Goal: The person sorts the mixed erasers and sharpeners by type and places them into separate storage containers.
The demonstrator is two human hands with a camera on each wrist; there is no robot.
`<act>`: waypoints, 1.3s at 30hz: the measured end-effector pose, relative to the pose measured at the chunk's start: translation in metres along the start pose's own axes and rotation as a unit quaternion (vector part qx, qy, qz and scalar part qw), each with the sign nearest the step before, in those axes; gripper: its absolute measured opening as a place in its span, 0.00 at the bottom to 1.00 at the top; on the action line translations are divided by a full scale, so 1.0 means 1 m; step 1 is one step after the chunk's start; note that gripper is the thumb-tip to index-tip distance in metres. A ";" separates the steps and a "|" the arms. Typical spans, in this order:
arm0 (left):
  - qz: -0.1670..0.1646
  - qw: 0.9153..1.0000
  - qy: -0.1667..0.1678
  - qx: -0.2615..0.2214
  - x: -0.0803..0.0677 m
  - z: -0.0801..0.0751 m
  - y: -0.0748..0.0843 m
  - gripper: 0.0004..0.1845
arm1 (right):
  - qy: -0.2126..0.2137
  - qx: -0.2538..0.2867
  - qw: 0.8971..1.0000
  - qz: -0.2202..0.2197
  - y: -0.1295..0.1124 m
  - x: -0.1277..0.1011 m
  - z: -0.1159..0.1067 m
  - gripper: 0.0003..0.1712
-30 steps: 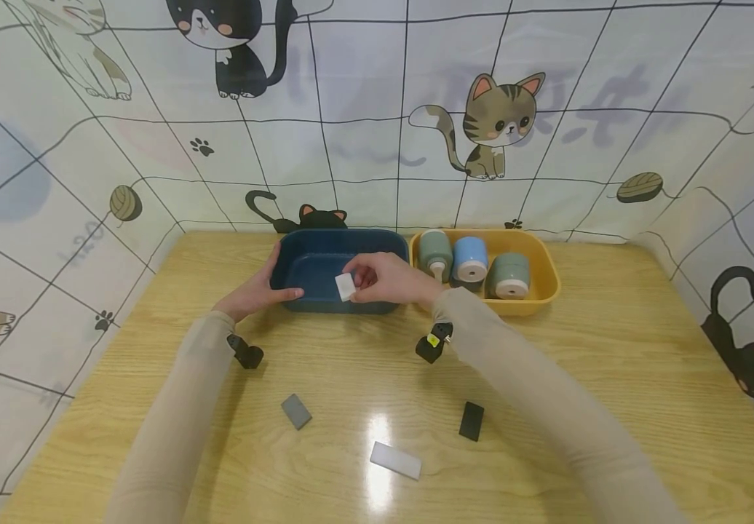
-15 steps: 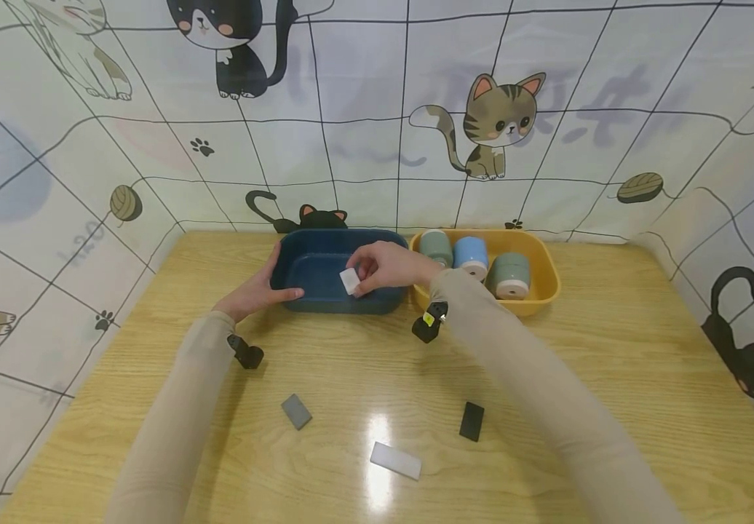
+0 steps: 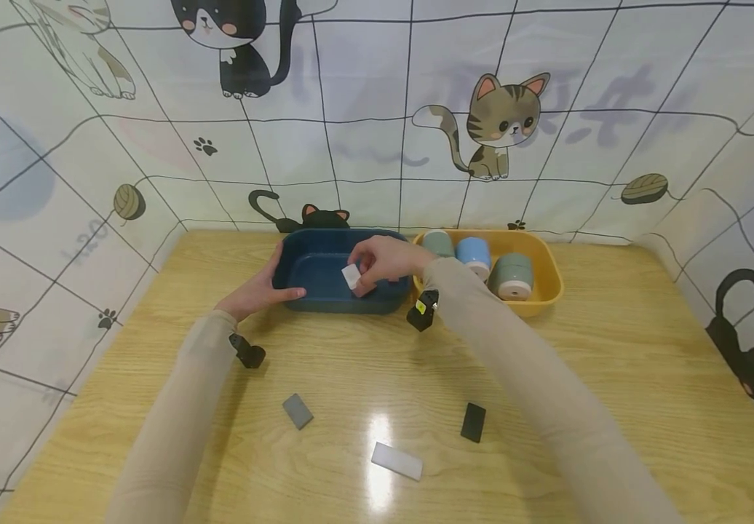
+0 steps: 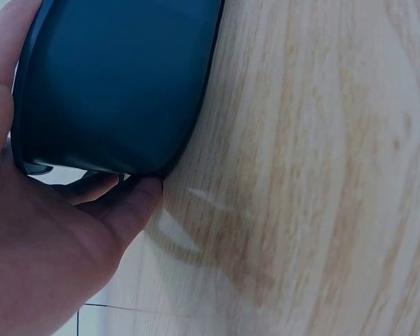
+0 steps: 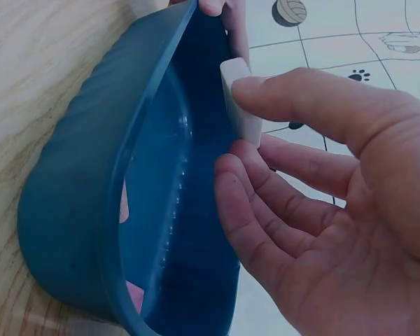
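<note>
We judge the white block (image 3: 351, 276), which the right hand (image 3: 386, 260) pinches above the blue tub (image 3: 338, 306) beneath it, light and stiff, best taken by flat faces, while the left hand (image 3: 261, 294) grips the tub.

Indoor tabletop (image 3: 344, 364) between cat-print walls (image 3: 364, 149)

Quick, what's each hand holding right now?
Left hand: holding the end of the blue bin.
Right hand: pinching a small white block.

Pale cat-print wall covering (image 3: 364, 149), black grid lines (image 3: 401, 180); wood-grain tabletop (image 3: 613, 327), bright glare (image 3: 379, 429).
</note>
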State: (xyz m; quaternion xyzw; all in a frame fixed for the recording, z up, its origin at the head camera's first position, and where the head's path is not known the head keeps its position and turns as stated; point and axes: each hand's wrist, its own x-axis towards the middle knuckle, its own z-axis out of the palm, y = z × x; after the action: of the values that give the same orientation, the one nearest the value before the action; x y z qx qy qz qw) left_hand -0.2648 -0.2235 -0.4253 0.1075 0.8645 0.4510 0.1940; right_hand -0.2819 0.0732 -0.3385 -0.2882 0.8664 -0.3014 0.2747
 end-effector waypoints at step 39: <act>-0.007 1.000 0.003 0.008 0.002 0.000 0.001 0.62 | 0.035 -0.047 0.998 0.036 0.022 0.027 -0.005 0.24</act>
State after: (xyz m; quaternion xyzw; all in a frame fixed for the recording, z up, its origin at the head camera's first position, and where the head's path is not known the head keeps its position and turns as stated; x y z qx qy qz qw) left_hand -0.2665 -0.2227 -0.4251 0.1013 0.8696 0.4427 0.1938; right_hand -0.3110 0.0710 -0.3580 -0.2591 0.8985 -0.2601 0.2406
